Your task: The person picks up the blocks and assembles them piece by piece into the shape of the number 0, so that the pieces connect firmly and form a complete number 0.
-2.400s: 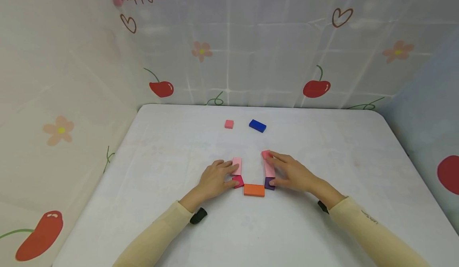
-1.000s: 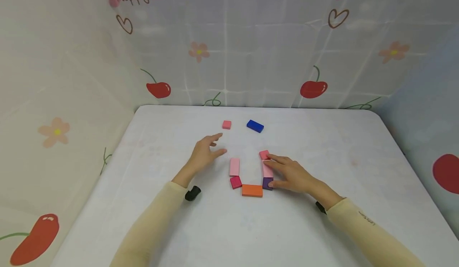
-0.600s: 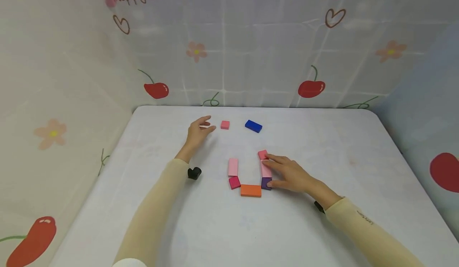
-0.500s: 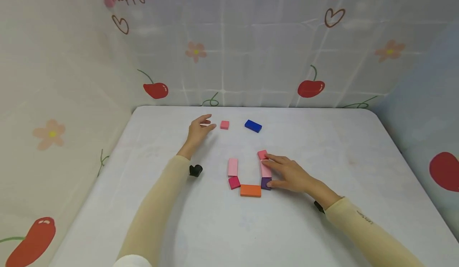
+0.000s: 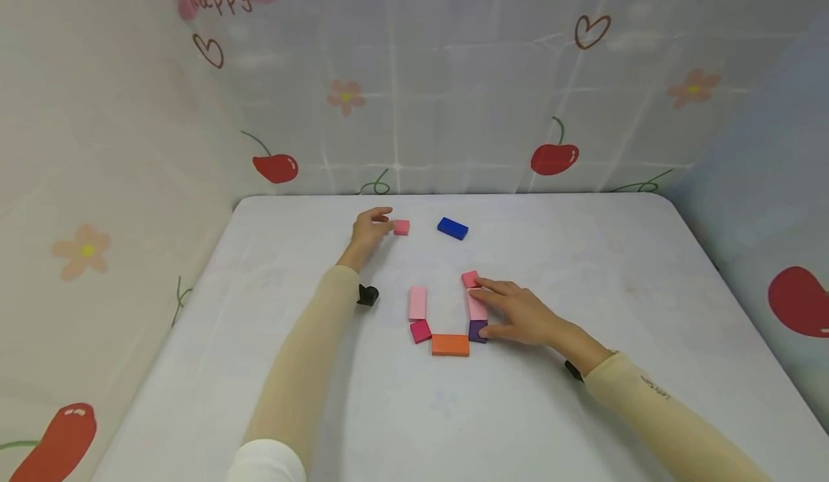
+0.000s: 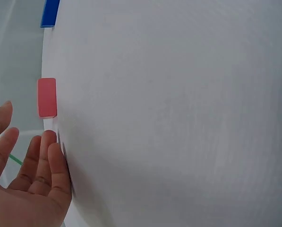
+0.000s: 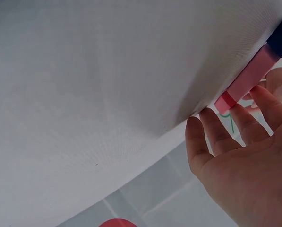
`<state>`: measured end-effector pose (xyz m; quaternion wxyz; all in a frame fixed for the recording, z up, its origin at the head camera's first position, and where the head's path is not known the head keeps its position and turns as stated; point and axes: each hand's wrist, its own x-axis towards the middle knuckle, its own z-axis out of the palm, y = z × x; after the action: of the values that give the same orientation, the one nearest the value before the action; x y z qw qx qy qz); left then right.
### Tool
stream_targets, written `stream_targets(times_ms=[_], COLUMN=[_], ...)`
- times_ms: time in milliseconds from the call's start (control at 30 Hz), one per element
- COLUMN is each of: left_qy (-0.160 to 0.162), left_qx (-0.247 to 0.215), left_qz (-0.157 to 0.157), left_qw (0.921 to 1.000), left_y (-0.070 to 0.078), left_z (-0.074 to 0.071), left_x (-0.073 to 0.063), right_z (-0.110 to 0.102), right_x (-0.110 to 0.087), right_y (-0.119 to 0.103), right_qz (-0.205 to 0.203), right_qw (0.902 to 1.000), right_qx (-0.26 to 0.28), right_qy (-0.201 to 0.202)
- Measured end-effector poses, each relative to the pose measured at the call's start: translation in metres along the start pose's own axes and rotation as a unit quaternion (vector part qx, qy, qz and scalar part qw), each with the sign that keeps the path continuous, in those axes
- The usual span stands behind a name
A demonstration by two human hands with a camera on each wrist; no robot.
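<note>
My left hand is at the far side of the table, its fingers relaxed and thumb tip right at a small coral-pink block. In the left wrist view that block stands just beyond the fingertips. My right hand rests along the right column of blocks: a small pink block, a long light pink block and a purple block. Its thumb touches the purple one; the other fingers lie lightly bent on the pink ones. An orange block lies at the near end.
On the left, a light pink block stands in line with a tilted crimson block, forming a U with the others. A blue block lies to the right of the coral-pink block. Patterned curtains surround the white table.
My left hand has left the crimson and light pink blocks and gone to the far coral-pink block, lately drifting right toward it. The right hand has stayed in place on its column.
</note>
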<state>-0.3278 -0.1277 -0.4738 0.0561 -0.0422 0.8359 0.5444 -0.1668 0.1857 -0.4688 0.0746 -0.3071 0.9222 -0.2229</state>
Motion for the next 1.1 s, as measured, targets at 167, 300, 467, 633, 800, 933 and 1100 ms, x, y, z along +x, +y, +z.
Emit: stream_targets(times_ms=[167, 300, 467, 633, 800, 933, 1100], left_qy=[-0.002, 0.002, 0.011, 0.015, 0.013, 0.010, 0.003], left_qx=[0.050, 0.089, 0.119, 0.134, 0.145, 0.153, 0.162], left_qz=[-0.003, -0.004, -0.001, -0.004, -0.004, 0.004, 0.013], left_qw=[0.9988, 0.9960, 0.9928, 0.9908, 0.9894, 0.9882, 0.9867], left_y=[-0.003, -0.004, -0.003, -0.002, 0.000, -0.001, -0.002], left_z=[0.004, 0.008, 0.011, 0.012, 0.012, 0.013, 0.014], left_x=[0.001, 0.002, 0.002, 0.001, -0.002, -0.004, -0.009], right_z=[0.003, 0.003, 0.003, 0.002, 0.002, 0.001, 0.001], right_x=[0.001, 0.001, 0.001, 0.001, 0.000, 0.000, 0.000], right_y=[0.001, 0.001, 0.001, 0.000, 0.000, 0.000, 0.000], right_qz=[0.003, 0.002, -0.002, 0.001, 0.001, 0.001, -0.001], right_qw=[1.0000, 1.0000, 1.0000, 1.0000, 1.0000, 1.0000, 1.0000], right_qx=[-0.003, -0.004, -0.007, -0.008, -0.005, -0.003, -0.005], right_qy=[-0.007, -0.007, -0.003, -0.002, 0.002, 0.004, 0.004])
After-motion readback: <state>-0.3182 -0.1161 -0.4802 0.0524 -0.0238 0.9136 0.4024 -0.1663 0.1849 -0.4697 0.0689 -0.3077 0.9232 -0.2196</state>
